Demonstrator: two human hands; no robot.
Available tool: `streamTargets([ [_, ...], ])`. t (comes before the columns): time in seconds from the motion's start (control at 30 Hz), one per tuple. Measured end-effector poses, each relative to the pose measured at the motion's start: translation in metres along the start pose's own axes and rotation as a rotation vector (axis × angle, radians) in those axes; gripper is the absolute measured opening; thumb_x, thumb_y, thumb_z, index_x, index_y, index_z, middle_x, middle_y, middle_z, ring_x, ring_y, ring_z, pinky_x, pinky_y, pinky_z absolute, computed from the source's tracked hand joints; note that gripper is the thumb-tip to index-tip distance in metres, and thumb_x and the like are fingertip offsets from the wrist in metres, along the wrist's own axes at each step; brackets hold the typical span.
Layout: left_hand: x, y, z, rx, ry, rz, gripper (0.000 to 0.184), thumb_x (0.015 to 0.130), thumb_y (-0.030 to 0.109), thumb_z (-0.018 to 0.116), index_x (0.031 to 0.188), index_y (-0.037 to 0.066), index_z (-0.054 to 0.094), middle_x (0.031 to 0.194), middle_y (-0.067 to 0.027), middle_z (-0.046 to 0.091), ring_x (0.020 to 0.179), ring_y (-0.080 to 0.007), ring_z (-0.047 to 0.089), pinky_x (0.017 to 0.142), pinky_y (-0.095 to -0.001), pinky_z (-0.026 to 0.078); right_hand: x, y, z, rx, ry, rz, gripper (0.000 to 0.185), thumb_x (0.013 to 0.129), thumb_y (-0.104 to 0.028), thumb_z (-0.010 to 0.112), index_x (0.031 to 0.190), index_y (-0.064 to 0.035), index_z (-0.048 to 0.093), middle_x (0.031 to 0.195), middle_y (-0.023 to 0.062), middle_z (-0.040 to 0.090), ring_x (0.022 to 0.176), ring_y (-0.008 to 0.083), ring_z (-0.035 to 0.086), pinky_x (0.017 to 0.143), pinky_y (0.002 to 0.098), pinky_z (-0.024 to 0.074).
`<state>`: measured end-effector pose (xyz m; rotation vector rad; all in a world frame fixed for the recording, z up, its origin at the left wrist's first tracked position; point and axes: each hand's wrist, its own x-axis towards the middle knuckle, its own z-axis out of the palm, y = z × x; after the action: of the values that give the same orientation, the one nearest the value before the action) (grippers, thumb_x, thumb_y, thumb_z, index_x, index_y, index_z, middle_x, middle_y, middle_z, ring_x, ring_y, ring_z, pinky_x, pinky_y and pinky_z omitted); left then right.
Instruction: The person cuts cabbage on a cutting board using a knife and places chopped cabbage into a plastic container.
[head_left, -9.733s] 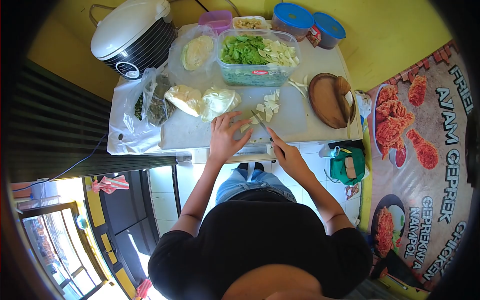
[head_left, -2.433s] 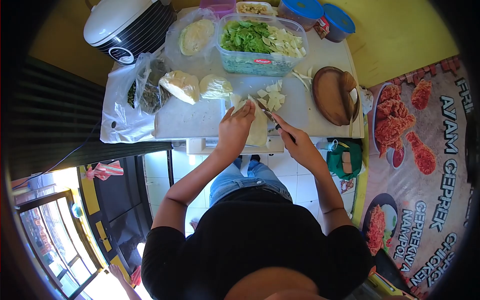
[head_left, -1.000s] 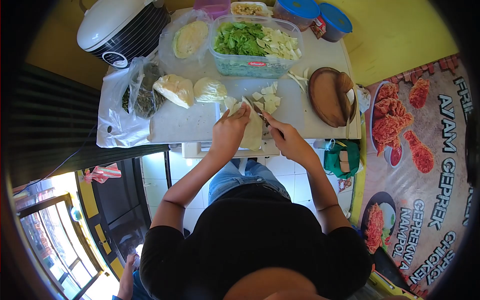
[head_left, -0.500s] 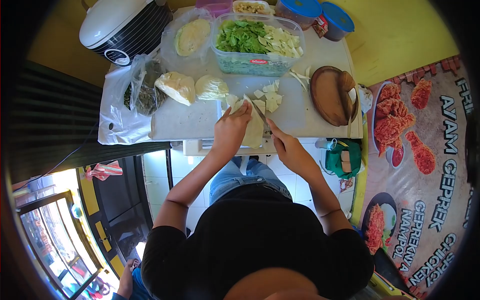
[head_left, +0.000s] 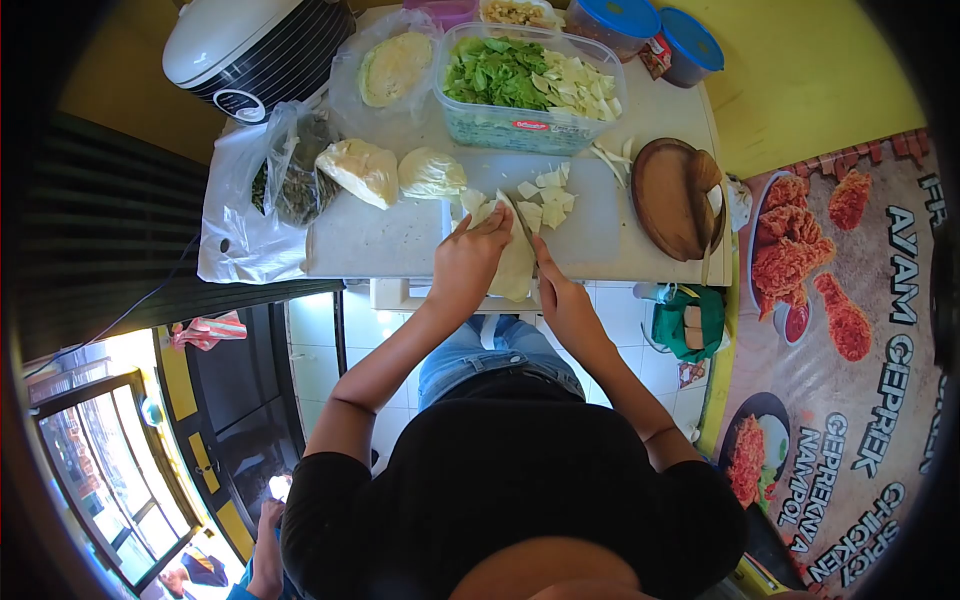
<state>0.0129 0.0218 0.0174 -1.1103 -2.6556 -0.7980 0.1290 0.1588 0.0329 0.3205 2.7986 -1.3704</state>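
Note:
Over the pale cutting board (head_left: 590, 225), my left hand (head_left: 468, 262) presses a cabbage leaf (head_left: 514, 272) down with its fingers bunched together. In my right hand (head_left: 563, 295) is a knife (head_left: 524, 222), its blade lying along the leaf just beside my left fingertips. Cut cabbage pieces (head_left: 553, 198) are scattered on the board beyond the blade. Two larger chunks stand to the left: a small cabbage piece (head_left: 432, 174) and a bigger cabbage wedge (head_left: 360, 172). My left hand hides part of the leaf.
Behind the board stands a plastic tub (head_left: 530, 130) of greens and cut cabbage. A wooden mortar (head_left: 675, 200) is at the right. Plastic bags (head_left: 240, 235) and a rice cooker (head_left: 250, 55) occupy the left. Blue-lidded containers (head_left: 690, 45) stand at the back. Another person's arm (head_left: 267, 550) shows lower left.
The whole table view has shifted slightly right and down. The knife is steeper against the leaf, and my right hand has turned more upright. At lower left the other person's arm has moved.

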Motion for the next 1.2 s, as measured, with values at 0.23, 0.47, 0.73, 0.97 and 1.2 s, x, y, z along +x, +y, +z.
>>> streamTargets([
  [0.23, 0.001, 0.001, 0.002, -0.012, 0.006, -0.022, 0.025, 0.085, 0.02, 0.064, 0.108, 0.012, 0.069, 0.117, -0.0023, 0.065, 0.089, -0.0256, 0.068, 0.094, -0.0385, 0.052, 0.024, -0.019, -0.042, 0.24, -0.2, 0.14, 0.046, 0.096, -0.006, 0.044, 0.142, -0.0014, 0.039, 0.11, 0.0303, 0.061, 0.086, 0.0386, 0.064, 0.08, 0.0377, 0.0479],
  [0.47, 0.0, 0.004, 0.001, -0.011, 0.003, -0.048, 0.023, 0.086, 0.02, 0.063, 0.107, 0.012, 0.069, 0.118, -0.0006, 0.065, 0.089, -0.0277, 0.067, 0.094, -0.0393, 0.051, 0.0, -0.039, -0.059, 0.111, -0.315, 0.235, 0.048, 0.102, -0.014, 0.038, 0.149, -0.0152, 0.031, 0.057, 0.001, 0.04, 0.044, 0.0095, 0.04, 0.044, 0.0274, 0.0377],
  [0.73, 0.001, 0.004, 0.001, -0.013, -0.024, -0.08, 0.026, 0.087, 0.021, 0.062, 0.112, 0.013, 0.068, 0.12, 0.0001, 0.064, 0.093, -0.0307, 0.066, 0.093, -0.0394, 0.052, -0.028, -0.015, -0.03, 0.027, -0.138, 0.105, 0.053, 0.1, -0.012, 0.042, 0.15, -0.0166, 0.027, 0.068, 0.0265, 0.057, 0.056, 0.0317, 0.058, 0.066, 0.0409, 0.0481],
  [0.97, 0.001, 0.006, 0.0, -0.021, -0.013, -0.094, 0.027, 0.088, 0.02, 0.062, 0.114, 0.013, 0.067, 0.12, -0.0007, 0.064, 0.092, -0.0306, 0.066, 0.093, -0.0397, 0.052, -0.035, -0.013, -0.021, -0.026, -0.152, 0.105, 0.057, 0.098, -0.012, 0.043, 0.151, -0.0141, 0.022, 0.062, 0.0264, 0.058, 0.058, 0.0415, 0.061, 0.061, 0.0481, 0.0481],
  [1.2, 0.002, 0.007, -0.002, -0.035, -0.001, -0.063, 0.023, 0.086, 0.014, 0.061, 0.107, 0.009, 0.068, 0.118, -0.0043, 0.065, 0.091, -0.0261, 0.067, 0.093, -0.0375, 0.052, -0.039, -0.001, 0.0, 0.134, -0.033, 0.06, 0.06, 0.096, -0.005, 0.046, 0.151, -0.0143, 0.023, 0.061, 0.0255, 0.055, 0.054, 0.0381, 0.061, 0.058, 0.0412, 0.048],
])
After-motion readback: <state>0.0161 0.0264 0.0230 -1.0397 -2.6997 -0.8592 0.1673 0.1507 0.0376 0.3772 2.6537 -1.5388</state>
